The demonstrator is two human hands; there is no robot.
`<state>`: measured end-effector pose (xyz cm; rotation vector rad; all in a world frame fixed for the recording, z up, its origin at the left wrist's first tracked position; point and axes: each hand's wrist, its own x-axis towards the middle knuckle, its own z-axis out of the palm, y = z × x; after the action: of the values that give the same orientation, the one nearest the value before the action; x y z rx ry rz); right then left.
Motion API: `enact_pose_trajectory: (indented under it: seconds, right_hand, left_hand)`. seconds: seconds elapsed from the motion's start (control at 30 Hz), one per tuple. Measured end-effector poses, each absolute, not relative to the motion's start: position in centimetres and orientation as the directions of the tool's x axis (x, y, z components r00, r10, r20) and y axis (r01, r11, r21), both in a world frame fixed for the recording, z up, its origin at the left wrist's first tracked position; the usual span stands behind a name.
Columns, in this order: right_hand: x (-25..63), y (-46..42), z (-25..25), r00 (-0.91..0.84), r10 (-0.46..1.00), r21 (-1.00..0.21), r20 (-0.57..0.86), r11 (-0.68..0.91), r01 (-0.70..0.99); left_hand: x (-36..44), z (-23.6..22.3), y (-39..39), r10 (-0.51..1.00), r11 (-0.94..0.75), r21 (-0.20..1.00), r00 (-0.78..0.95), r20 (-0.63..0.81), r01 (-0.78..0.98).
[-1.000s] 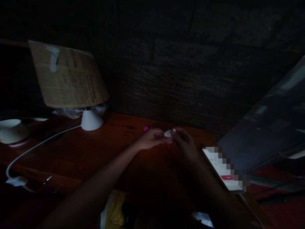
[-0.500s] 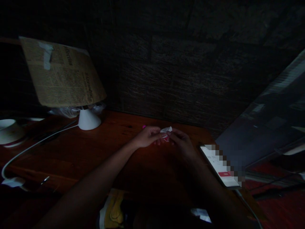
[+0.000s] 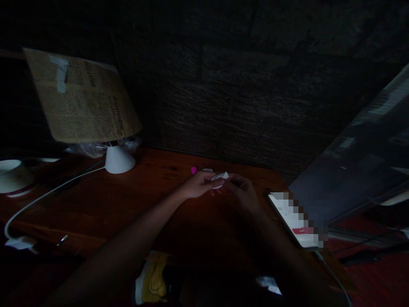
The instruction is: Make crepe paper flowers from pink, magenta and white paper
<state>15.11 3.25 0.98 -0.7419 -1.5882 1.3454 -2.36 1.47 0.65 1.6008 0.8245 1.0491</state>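
Observation:
Over the middle of the wooden table, my left hand (image 3: 198, 185) pinches a small white paper-like piece (image 3: 219, 178) between thumb and fingers. From the other side, my right hand (image 3: 242, 190) has its fingertips closed on the same piece. It looks folded or crumpled; the dim light leaves its exact kind unclear. Reddish fingertips or a reddish bit show just below it. A small bright pink round thing (image 3: 194, 170) lies on the table behind my left hand, and beside it a white thing (image 3: 207, 169) is partly hidden by that hand.
A lamp (image 3: 119, 160) with a newsprint shade stands at left, its white cord (image 3: 54, 194) running over the table's front edge. A white cup (image 3: 14, 177) sits far left. On the right lies a lit phone (image 3: 292, 219) with a cable. Behind is a dark block wall (image 3: 204, 98).
The white piece has changed shape between my fingers and shifted slightly left. The reddish part below it shows less now. The whole view has shifted a little.

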Motion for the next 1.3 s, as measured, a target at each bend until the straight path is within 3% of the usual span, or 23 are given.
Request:
enact_pose_trajectory:
  seconds: [0.23,0.47,0.67,0.77,0.87,0.97,1.07,1.17,1.3]
  right_hand:
    - [15.7,3.3,1.5,-0.437,0.880,-0.978,0.185,0.123,-0.167]
    - [15.2,3.1,1.4,-0.385,0.891,-0.969,0.239,0.244,-0.037]
    - [15.2,3.0,1.8,-0.278,0.906,-0.946,0.319,0.321,-0.039]
    - [15.6,3.1,1.8,-0.363,0.880,-0.950,0.307,0.308,-0.056]
    - [15.7,3.1,1.7,-0.471,0.838,-0.958,0.275,0.279,-0.063]
    - [15.5,3.1,1.5,-0.420,0.857,-0.950,0.299,0.310,-0.043]
    - [15.5,3.3,1.4,-0.272,0.908,-0.939,0.320,0.342,0.036]
    - [15.8,3.7,1.3,-0.164,0.927,-0.930,0.337,0.355,0.100]
    - [15.7,3.7,1.1,-0.277,0.920,-0.945,0.276,0.312,0.094]
  left_hand:
    - [-2.7,1.5,1.0,0.898,-0.251,0.968,0.372,0.237,-0.011]
    - [-2.6,0.5,1.4,0.898,-0.302,0.952,0.350,0.269,0.044]
    - [-2.5,0.9,1.4,0.885,-0.239,0.970,0.404,0.233,-0.038]
    - [-2.3,0.6,1.4,0.870,-0.165,0.986,0.474,0.136,0.021]
    - [-2.3,0.3,1.5,0.858,-0.175,0.984,0.494,0.142,0.022]
    - [-3.0,0.8,1.7,0.917,-0.197,0.979,0.344,0.203,-0.054]
    - [-4.6,1.6,2.2,0.966,-0.251,0.956,0.019,0.257,-0.154]
    - [-6.0,1.9,2.9,0.918,-0.353,0.899,-0.283,0.279,-0.260]
    - [-4.9,1.4,3.1,0.940,-0.322,0.888,-0.222,0.259,-0.327]
